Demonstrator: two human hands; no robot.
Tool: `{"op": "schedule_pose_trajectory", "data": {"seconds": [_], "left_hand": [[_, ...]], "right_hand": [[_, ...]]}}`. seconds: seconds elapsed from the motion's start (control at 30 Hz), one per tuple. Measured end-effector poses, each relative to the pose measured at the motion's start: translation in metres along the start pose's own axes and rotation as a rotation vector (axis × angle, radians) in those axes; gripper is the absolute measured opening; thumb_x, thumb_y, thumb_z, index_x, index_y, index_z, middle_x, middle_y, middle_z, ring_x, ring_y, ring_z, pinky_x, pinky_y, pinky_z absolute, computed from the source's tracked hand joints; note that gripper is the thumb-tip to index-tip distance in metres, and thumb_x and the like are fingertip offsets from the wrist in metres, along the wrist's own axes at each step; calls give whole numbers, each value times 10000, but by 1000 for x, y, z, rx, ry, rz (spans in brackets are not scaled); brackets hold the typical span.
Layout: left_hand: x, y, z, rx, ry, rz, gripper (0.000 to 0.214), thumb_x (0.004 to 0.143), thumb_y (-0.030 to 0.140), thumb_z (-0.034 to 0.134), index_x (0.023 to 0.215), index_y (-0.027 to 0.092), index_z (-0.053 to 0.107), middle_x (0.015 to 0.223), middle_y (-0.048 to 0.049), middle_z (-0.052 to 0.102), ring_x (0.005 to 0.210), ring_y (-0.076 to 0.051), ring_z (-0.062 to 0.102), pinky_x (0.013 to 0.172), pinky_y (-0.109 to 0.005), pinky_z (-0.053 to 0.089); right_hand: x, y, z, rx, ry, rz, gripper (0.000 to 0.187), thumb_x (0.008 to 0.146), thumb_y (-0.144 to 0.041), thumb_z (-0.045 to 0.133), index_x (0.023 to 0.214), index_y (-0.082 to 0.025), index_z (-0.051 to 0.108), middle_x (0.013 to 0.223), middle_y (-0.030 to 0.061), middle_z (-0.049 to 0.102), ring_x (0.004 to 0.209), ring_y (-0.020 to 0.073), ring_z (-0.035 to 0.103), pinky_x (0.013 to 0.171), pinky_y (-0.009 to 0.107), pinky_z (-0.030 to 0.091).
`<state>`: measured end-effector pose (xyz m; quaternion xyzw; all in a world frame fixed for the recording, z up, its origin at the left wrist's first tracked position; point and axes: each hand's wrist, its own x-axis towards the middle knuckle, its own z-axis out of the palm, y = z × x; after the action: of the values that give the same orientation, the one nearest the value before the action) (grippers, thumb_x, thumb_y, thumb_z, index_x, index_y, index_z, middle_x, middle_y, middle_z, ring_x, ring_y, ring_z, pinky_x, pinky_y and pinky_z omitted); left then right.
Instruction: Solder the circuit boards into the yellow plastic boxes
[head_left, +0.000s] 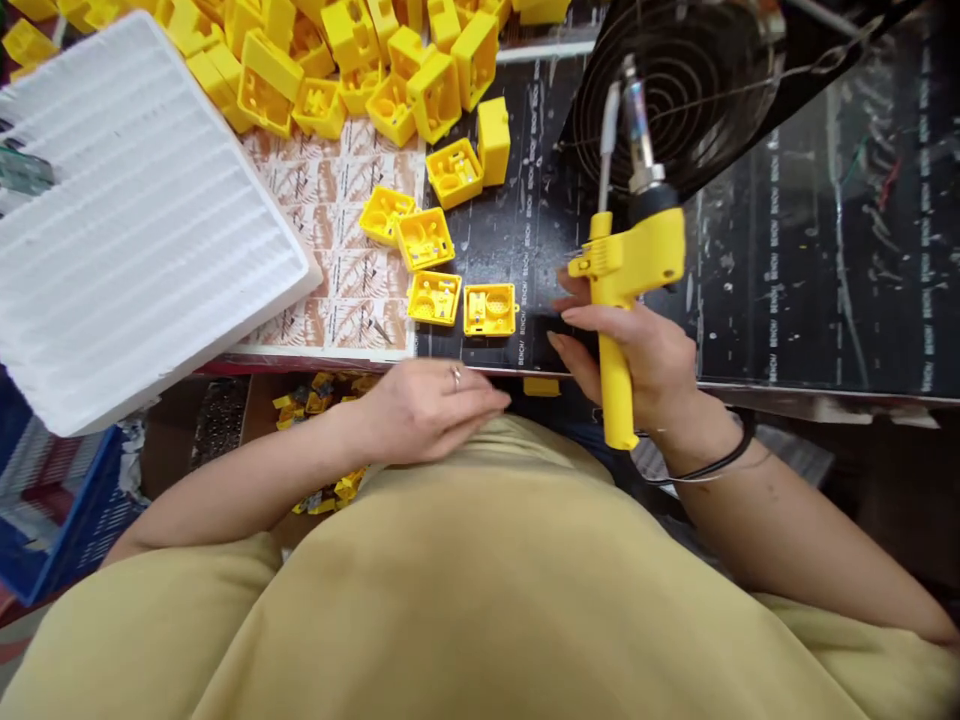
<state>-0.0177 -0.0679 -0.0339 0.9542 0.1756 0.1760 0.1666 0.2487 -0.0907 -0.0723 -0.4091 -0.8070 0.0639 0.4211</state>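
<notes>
My right hand [649, 360] holds a yellow soldering gun [615, 365] by its handle, loosely, with some fingers stretched out. The gun's metal barrel and thin feed tube point away from me, over the bench. My left hand [427, 405] wears a ring and rests at the bench edge, close to my shirt. Its fingers lie stretched out side by side, and I see nothing in them. Just beyond it are a yellow plastic housing [490, 310] and another open housing [435, 298], both with small parts inside. More housings [424, 239] lie behind them.
A heap of yellow housings [360, 60] covers the back left. A white ribbed foam tray [142, 220] overhangs the front edge at left. A black round fan grille [667, 90] stands at the back right. Below the bench are a blue crate [67, 540] and a box of yellow parts.
</notes>
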Motion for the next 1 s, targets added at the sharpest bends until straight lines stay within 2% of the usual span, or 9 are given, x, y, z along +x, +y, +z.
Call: {"op": "schedule_pose_trajectory", "data": {"seconds": [0.1, 0.17, 0.27, 0.4, 0.5, 0.6, 0.7, 0.83, 1.0], "left_hand": [[-1, 9, 32, -159, -492, -251, 355, 1065, 300, 471, 1327, 189, 684, 1225, -72, 782, 1062, -199, 770, 924, -292, 612], [10, 14, 58, -120, -660, -442, 505, 1067, 365, 483, 1546, 205, 496, 1435, -119, 669, 1265, -275, 690, 1045, -389, 578], [30, 22, 91, 2, -625, -514, 585, 1079, 411, 440, 1628, 228, 354, 1511, -155, 597, 1360, -330, 614, 1081, -468, 545], [40, 30, 108, 59, -540, -530, 489, 1064, 260, 402, 1542, 174, 461, 1306, -193, 713, 1162, -339, 724, 943, -475, 591], [36, 36, 94, 54, -535, -539, 413, 1019, 211, 465, 1414, 138, 564, 1125, -177, 774, 1043, -349, 765, 887, -475, 601], [35, 44, 61, 34, -487, -550, 355, 1031, 307, 485, 1334, 159, 595, 1088, -126, 790, 1009, -333, 772, 862, -456, 602], [41, 49, 26, -67, -298, -564, 324, 1018, 357, 538, 1257, 159, 632, 1062, -100, 791, 937, -267, 769, 823, -366, 580], [48, 43, -3, -175, -142, -524, 330, 972, 354, 631, 1226, 148, 668, 885, -45, 779, 766, -193, 726, 732, -282, 521], [32, 18, -20, 211, 18, -618, 408, 986, 316, 595, 1357, 146, 602, 917, -60, 773, 884, -240, 736, 762, -315, 502]], "right_hand": [[0, 2, 0, -8, 4, 7, 492, 935, -118, 662, 1352, -358, 558, 1136, 4, 744, 988, 231, 749, 844, 369, 652], [2, 1, -1, -29, 13, 17, 466, 948, -125, 648, 1341, -363, 568, 1164, 1, 746, 977, 233, 751, 851, 381, 654], [3, -4, -7, -68, -7, 24, 481, 961, -130, 638, 1359, -383, 544, 1274, -5, 715, 1006, 225, 747, 896, 391, 647], [-5, -14, -22, -106, -28, 12, 574, 936, -123, 681, 1407, -395, 498, 1342, 15, 681, 1118, 252, 721, 979, 445, 627], [-16, -24, -34, -100, -34, -40, 658, 895, -152, 752, 1446, -378, 473, 1369, 42, 666, 1120, 275, 721, 935, 454, 642], [-24, -35, -43, -63, -91, -131, 688, 859, -276, 821, 1454, -339, 481, 1301, 70, 696, 1092, 295, 728, 858, 440, 653], [-26, -47, -47, -36, -158, -200, 645, 885, -418, 783, 1444, -281, 492, 1154, 100, 731, 1044, 320, 735, 803, 452, 648], [-17, -51, -41, -76, -92, -229, 454, 943, -272, 720, 1363, -294, 548, 1059, 55, 748, 944, 266, 755, 721, 364, 642], [-1, -28, -19, -165, 62, -170, 314, 957, -218, 690, 1251, -262, 588, 1193, 77, 736, 975, 237, 756, 755, 322, 646]]}}
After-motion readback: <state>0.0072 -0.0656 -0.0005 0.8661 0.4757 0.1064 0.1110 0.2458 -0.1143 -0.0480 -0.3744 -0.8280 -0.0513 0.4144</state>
